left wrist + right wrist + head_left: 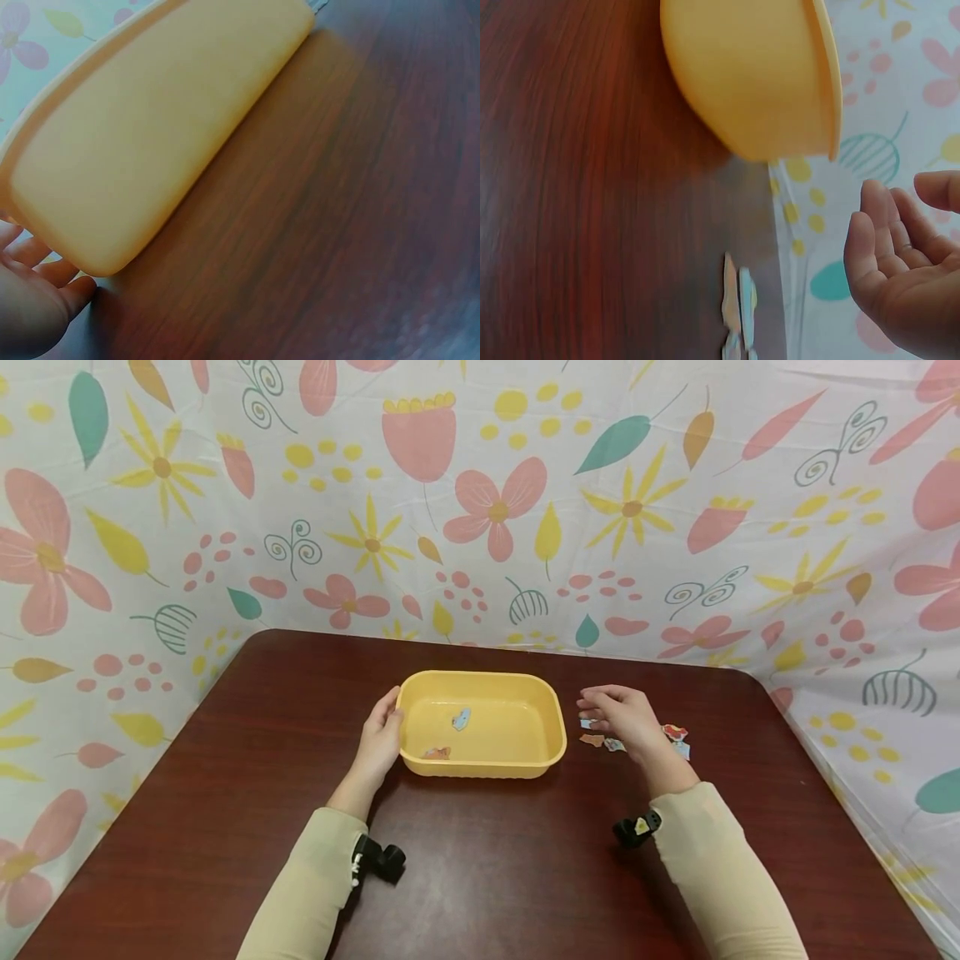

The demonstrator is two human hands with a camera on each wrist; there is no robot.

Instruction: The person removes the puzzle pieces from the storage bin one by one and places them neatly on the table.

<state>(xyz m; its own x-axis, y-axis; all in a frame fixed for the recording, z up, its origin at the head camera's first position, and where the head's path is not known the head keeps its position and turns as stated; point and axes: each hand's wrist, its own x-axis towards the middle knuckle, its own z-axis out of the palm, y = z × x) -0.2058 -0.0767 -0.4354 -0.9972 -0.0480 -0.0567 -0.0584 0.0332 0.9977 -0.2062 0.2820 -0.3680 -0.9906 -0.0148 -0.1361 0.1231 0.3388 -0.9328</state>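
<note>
A yellow plastic tub (pixel 480 769) stands on the table. My left hand (pixel 378 739) rests against its left end, fingers touching the outer wall; the left wrist view shows these fingers (pixel 79 291) fairly straight. Inside the tub lie a small light-blue cut-out piece (pixel 461 719) and an orange-brown one (pixel 437 753). To the tub's right, my right hand (pixel 626 718) hovers over several small flat pieces, thumb apart from the loosely bent fingers and nothing visible between them. Near it are an orange piece (pixel 592 740), a bluish piece (pixel 615 745) and a red piece (pixel 674 732).
The dark wooden table (pixel 480 860) carries the tub and pieces. A patterned cloth (pixel 495 460) hangs behind the table and along its sides. Both wrists wear black cameras, one on the left sleeve (pixel 315 868) and one on the right sleeve (pixel 720 868).
</note>
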